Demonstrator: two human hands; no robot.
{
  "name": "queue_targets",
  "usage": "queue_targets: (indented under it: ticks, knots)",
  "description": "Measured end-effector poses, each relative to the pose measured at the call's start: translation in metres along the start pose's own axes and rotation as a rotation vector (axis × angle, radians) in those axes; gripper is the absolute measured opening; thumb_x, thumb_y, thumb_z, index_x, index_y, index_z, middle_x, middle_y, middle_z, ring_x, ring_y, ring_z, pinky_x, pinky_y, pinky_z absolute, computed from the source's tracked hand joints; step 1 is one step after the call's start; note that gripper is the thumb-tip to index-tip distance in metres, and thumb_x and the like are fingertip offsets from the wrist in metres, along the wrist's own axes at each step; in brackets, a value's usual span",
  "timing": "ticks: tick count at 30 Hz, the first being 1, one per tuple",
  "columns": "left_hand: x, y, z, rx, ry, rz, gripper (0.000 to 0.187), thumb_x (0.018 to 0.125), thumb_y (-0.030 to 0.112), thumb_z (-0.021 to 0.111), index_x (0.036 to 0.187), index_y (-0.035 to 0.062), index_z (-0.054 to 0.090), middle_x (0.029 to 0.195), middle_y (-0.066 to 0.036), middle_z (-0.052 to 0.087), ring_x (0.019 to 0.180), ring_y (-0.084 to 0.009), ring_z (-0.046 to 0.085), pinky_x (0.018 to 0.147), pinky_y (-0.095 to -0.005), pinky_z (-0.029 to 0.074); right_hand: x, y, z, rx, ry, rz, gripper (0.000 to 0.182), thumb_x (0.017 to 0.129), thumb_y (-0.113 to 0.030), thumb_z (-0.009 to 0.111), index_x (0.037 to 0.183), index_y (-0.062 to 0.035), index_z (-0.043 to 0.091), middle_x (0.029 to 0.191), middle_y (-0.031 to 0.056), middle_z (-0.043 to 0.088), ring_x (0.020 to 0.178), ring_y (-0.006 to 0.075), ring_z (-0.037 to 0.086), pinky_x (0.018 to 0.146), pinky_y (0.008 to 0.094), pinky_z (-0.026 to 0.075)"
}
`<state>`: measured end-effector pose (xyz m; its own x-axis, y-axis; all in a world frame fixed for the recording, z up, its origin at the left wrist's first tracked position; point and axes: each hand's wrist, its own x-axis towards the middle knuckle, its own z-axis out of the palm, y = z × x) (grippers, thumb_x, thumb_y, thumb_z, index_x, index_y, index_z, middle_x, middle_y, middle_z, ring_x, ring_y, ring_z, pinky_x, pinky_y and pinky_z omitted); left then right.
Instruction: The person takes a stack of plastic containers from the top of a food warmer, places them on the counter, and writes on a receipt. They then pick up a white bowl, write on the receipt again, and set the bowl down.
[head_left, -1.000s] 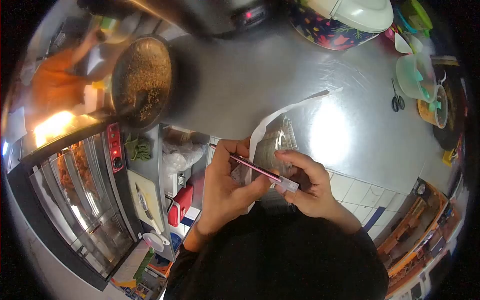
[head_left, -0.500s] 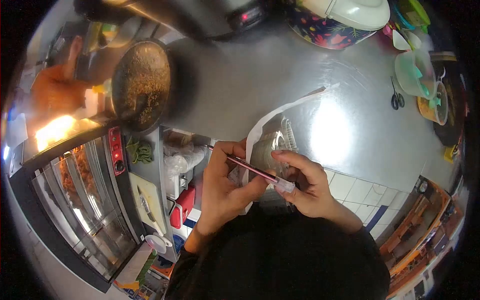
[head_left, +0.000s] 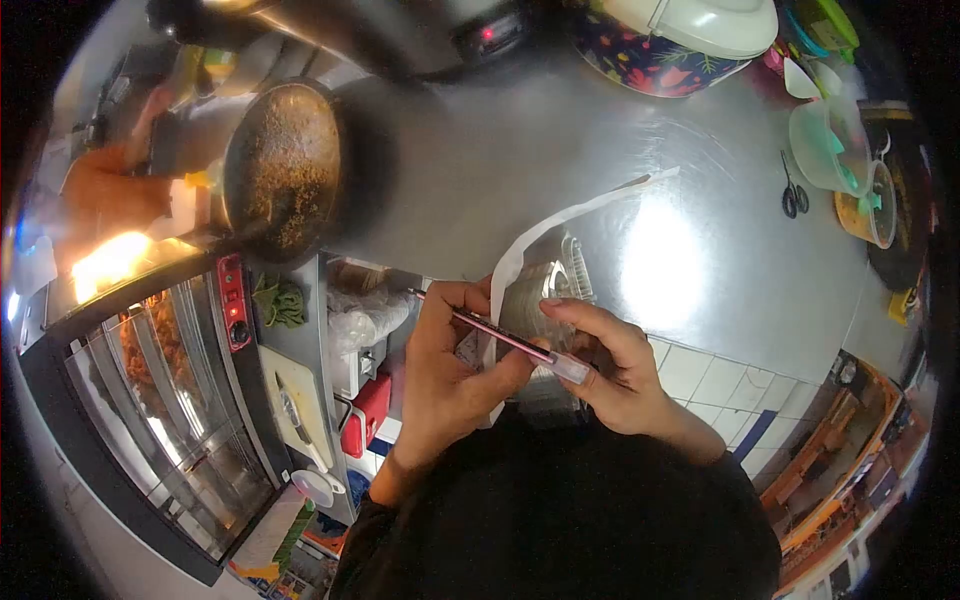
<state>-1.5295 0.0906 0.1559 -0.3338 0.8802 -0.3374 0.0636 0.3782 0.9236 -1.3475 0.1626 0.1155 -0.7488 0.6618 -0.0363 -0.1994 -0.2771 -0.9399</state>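
A pink pen (head_left: 502,333) with a clear cap end slants between my two hands. My left hand (head_left: 445,365) is closed round its middle, thumb and forefinger pressing on it. At the clear end, my right hand (head_left: 622,375) grips the pen between thumb and fingers, with its forefinger raised over a stack of clear plastic containers (head_left: 545,290). The stack lies under and between the hands at the counter's near edge. Beside it, a long white paper strip (head_left: 560,218) curves from my left hand up onto the steel counter (head_left: 450,180).
A dark pan (head_left: 285,165) stands at the left, near a blurred co-worker's hand (head_left: 115,200). Scissors (head_left: 793,190) and plastic tubs (head_left: 828,145) are at the right. A floral pot (head_left: 670,60) is at the back. A glass food warmer (head_left: 170,420) stands at lower left.
Both hands and the pen have hardly moved. The co-worker's hand at the left has shifted slightly.
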Motion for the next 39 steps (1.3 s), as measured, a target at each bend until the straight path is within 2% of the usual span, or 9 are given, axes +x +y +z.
queue_targets:
  ticks: [10, 13, 19, 22, 31, 34, 39]
  knots:
    - [0.001, 0.002, 0.003, -0.067, -0.012, 0.01, 0.049, 0.074, 0.009, 0.083, 0.108, 0.0014, 0.047, 0.108, -0.011, 0.061, 0.097, -0.012, 0.057, 0.088, -0.029, 0.047, -0.001, -0.001, 0.0, 0.046, 0.002, 0.028, 0.049, 0.093, -0.004, 0.062, 0.14, -0.0008, 0.048, 0.138, 0.0172, 0.055, 0.085, 0.0135, 0.067, 0.065, 0.0259, 0.054]
    - [0.0, 0.0, 0.005, -0.146, 0.004, 0.016, 0.049, 0.074, 0.009, 0.082, 0.108, 0.0014, 0.047, 0.108, -0.01, 0.061, 0.097, -0.0122, 0.058, 0.088, -0.0292, 0.047, -0.002, 0.001, 0.001, 0.054, 0.02, 0.024, 0.049, 0.093, -0.006, 0.063, 0.14, -0.0006, 0.048, 0.137, 0.017, 0.055, 0.082, 0.0132, 0.067, 0.066, 0.026, 0.054]
    - [0.001, 0.0, 0.002, -0.065, -0.01, 0.045, 0.045, 0.075, 0.007, 0.079, 0.107, 0.0005, 0.048, 0.104, -0.009, 0.06, 0.095, -0.0116, 0.058, 0.087, -0.0286, 0.047, 0.0, -0.002, 0.002, -0.007, 0.019, 0.0, 0.048, 0.095, -0.009, 0.063, 0.14, 0.0001, 0.048, 0.129, 0.0173, 0.059, 0.071, 0.0107, 0.063, 0.065, 0.026, 0.053]
    - [0.0, 0.003, 0.002, -0.092, -0.002, -0.01, 0.045, 0.074, 0.007, 0.079, 0.107, 0.0001, 0.049, 0.101, -0.007, 0.06, 0.094, -0.0109, 0.058, 0.086, -0.0283, 0.047, 0.0, -0.002, 0.004, 0.007, 0.033, 0.011, 0.047, 0.096, -0.01, 0.062, 0.14, 0.0005, 0.048, 0.124, 0.0158, 0.061, 0.07, 0.0094, 0.062, 0.062, 0.0254, 0.052]
    - [0.0, 0.007, 0.004, -0.062, 0.03, -0.053, 0.041, 0.076, 0.009, 0.077, 0.104, 0.0002, 0.049, 0.096, -0.007, 0.059, 0.091, -0.0115, 0.057, 0.084, -0.0273, 0.046, -0.001, -0.001, 0.002, 0.011, 0.022, 0.034, 0.047, 0.096, -0.006, 0.061, 0.141, -0.0004, 0.048, 0.118, 0.0126, 0.063, 0.069, 0.008, 0.06, 0.06, 0.0245, 0.049]
    - [-0.002, 0.004, 0.004, -0.127, 0.03, -0.041, 0.041, 0.075, 0.01, 0.078, 0.103, 0.0001, 0.049, 0.097, -0.008, 0.06, 0.09, -0.0122, 0.057, 0.083, -0.0281, 0.046, -0.001, 0.003, 0.003, -0.026, 0.029, -0.018, 0.048, 0.095, -0.004, 0.06, 0.141, -0.0008, 0.048, 0.118, 0.0109, 0.062, 0.069, 0.0075, 0.059, 0.061, 0.0237, 0.049]
    - [-0.001, 0.002, 0.004, -0.045, 0.042, -0.004, 0.041, 0.075, 0.011, 0.078, 0.103, -0.0004, 0.049, 0.098, -0.009, 0.06, 0.091, -0.014, 0.057, 0.084, -0.0291, 0.046, -0.004, -0.001, 0.0, 0.025, 0.049, 0.041, 0.049, 0.095, -0.003, 0.06, 0.142, -0.0016, 0.047, 0.123, 0.01, 0.061, 0.072, 0.0059, 0.057, 0.062, 0.0224, 0.047]
